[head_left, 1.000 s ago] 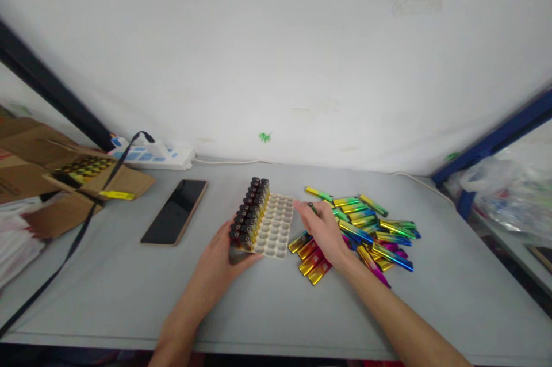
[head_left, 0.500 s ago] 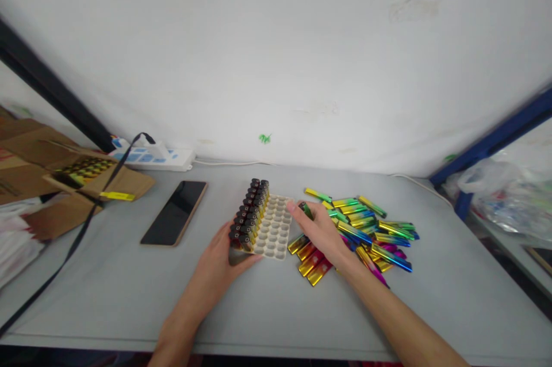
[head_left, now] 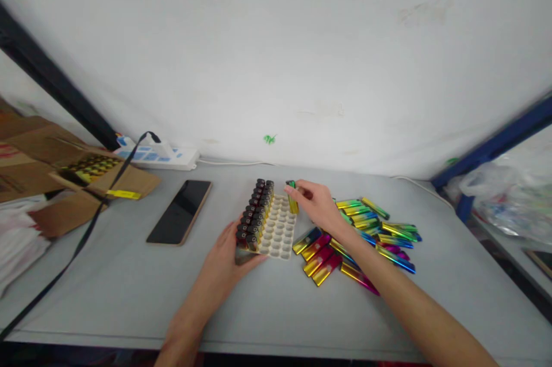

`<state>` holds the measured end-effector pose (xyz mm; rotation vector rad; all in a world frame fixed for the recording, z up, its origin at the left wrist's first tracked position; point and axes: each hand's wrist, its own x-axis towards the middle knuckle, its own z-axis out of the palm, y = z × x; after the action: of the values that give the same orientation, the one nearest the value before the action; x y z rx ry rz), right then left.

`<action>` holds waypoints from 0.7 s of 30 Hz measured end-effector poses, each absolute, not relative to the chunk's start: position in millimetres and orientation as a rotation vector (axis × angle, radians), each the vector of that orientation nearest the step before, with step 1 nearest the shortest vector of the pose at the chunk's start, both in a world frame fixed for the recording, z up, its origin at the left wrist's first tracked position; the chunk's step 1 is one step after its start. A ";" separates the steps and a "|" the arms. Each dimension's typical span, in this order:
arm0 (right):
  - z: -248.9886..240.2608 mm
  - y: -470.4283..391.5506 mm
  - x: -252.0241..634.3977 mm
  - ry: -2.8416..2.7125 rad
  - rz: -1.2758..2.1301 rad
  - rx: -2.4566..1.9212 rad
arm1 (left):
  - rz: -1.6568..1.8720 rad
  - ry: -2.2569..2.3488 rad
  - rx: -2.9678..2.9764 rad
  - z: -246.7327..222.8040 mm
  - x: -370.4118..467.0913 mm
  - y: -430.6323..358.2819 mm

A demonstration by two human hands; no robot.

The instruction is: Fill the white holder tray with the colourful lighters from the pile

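Note:
A pale tray (head_left: 277, 234) with rows of round cups lies before me on the table. Black-topped lighters (head_left: 252, 217) stand upright in the rows along its left side. My left hand (head_left: 224, 260) grips the tray's near left corner, thumb along the front edge and fingers around the side. Between the fingers of my right hand (head_left: 317, 203) is a shiny lighter (head_left: 294, 201), gold below and green above. It is held nearly upright at the tray's far right edge; whether its base sits in a cup I cannot tell. Loose metallic lighters (head_left: 321, 260) lie piled under and beside my right forearm.
A black-screened phone (head_left: 180, 211) lies left of the tray. Behind it are a white power strip (head_left: 172, 159) and an open cardboard box (head_left: 140, 180) holding more lighters. A dark strap (head_left: 92, 211) crosses the left side. Clear plastic bags (head_left: 495, 194) sit at the right.
My right hand has moved up and left from the pile to the tray's far right edge, turning the lighter upright. My left hand stays on the tray.

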<state>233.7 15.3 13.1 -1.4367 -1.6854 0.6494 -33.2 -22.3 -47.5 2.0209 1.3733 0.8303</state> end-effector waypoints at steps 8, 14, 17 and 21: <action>0.5 47.0 230.3 -1.810 0.646 -1.444 | 0.820 1.372 2.017 -50.8 -35.2 -22.8; -1.4 52.2 236.9 -2.006 0.422 -1.459 | 0.818 1.375 2.053 -55.4 -35.0 -22.6; 0.6 52.6 234.4 -2.126 0.360 -1.482 | 0.809 1.389 2.059 -57.0 -35.2 -22.2; 1.4 48.6 229.9 -2.268 0.295 -1.515 | 0.810 1.379 2.062 -56.7 -36.7 -21.0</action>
<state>229.9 48.6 1.4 -1.5150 -2.2677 0.2953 -36.7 -21.0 -56.7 2.0616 1.3786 0.8100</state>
